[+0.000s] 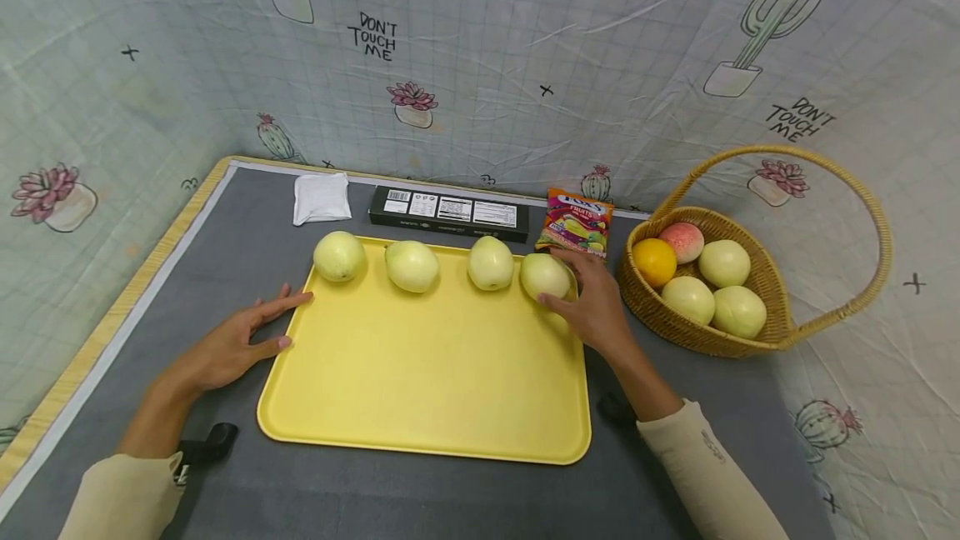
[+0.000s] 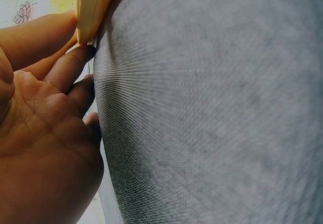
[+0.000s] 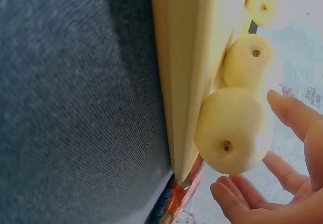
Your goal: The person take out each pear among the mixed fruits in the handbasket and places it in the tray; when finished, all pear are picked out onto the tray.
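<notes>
Four pale green pears stand along the back of a yellow tray: a left-end pear, two middle pears and a right-end pear. My right hand curves round the right-end pear, thumb at its front and fingers behind. In the right wrist view, fingertips are close beside this pear. At the tray's left edge, my left hand has its fingers extended, with index finger and thumb at the rim. The left wrist view shows that hand against the tray's side.
A wicker basket with several fruits, including an orange and a peach, stands right of the tray. Behind the tray lie a white packet, a black box and a candy bag. Patterned cloth hangs behind.
</notes>
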The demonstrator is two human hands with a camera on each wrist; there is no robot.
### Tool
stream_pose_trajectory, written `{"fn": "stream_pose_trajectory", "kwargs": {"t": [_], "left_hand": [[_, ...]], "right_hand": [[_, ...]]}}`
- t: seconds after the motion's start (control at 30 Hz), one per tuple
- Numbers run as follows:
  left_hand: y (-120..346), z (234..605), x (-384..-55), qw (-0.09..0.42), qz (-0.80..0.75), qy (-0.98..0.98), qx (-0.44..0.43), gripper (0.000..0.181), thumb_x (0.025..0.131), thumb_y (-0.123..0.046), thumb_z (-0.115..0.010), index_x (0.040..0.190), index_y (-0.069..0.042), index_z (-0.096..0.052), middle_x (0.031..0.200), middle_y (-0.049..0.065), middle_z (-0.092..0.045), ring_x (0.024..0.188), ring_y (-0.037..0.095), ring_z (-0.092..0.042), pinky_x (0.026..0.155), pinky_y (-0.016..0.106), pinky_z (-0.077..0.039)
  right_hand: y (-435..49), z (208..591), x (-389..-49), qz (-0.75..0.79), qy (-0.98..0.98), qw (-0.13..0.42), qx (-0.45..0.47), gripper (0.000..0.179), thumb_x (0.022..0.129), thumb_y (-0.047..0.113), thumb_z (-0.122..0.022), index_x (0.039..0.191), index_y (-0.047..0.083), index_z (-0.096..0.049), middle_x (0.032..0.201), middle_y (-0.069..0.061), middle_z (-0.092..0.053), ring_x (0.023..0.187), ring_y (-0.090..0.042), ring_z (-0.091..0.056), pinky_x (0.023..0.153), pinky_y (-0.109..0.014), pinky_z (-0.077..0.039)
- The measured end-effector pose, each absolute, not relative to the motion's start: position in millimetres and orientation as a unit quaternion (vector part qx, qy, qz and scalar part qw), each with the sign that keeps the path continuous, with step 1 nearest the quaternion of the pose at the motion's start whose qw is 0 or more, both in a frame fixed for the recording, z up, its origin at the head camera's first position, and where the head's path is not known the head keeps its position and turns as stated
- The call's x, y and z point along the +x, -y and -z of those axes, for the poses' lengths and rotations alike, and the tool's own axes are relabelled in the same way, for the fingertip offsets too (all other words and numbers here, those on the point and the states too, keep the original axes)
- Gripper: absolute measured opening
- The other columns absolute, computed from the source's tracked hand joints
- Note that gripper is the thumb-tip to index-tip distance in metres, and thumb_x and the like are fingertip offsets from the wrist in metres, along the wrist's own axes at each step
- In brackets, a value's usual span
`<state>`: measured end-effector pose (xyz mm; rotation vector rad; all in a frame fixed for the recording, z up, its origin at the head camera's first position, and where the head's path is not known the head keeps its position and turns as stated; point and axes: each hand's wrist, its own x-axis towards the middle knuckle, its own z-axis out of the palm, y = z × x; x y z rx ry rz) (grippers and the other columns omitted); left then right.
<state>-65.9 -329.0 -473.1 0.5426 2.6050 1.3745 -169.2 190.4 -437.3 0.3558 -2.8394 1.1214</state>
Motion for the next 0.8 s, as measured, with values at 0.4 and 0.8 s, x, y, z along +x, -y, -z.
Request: {"fn": "stream_pose_trajectory", "kwargs": {"t": [0.4,0.8], "left_hand": [[329.5,474.1,-66.0,0.072,-0.454,-0.869,0.183,0.064,0.101,-0.007,-0.069,0.16,-0.005,-0.046,0.168,0.036,-0.029,0.148,-0.024,-0.013,0.133,0.022,0.004],[330.7,475.7,-67.0,0.068,-0.451,-0.871,0.185,0.064,0.101,-0.007,-0.07,0.16,-0.006,-0.047,0.168,0.035,-0.031,0.149,-0.024,-0.013,0.134,0.025,0.004]], "right_hand": [[-205.6,417.3,-159.0,-0.371,0.918,0.079,0.113,0.073,0.087,0.024,-0.091,0.152,0.016,-0.06,0.14,-0.021,-0.059,0.129,-0.043,-0.057,0.115,-0.06,-0.05],[-242.2,403.5,-154.3,-0.392,0.899,0.177,0.084,0.067,0.085,0.016,-0.092,0.146,0.013,-0.064,0.138,-0.019,-0.063,0.131,-0.04,-0.058,0.114,-0.061,-0.048]]}}
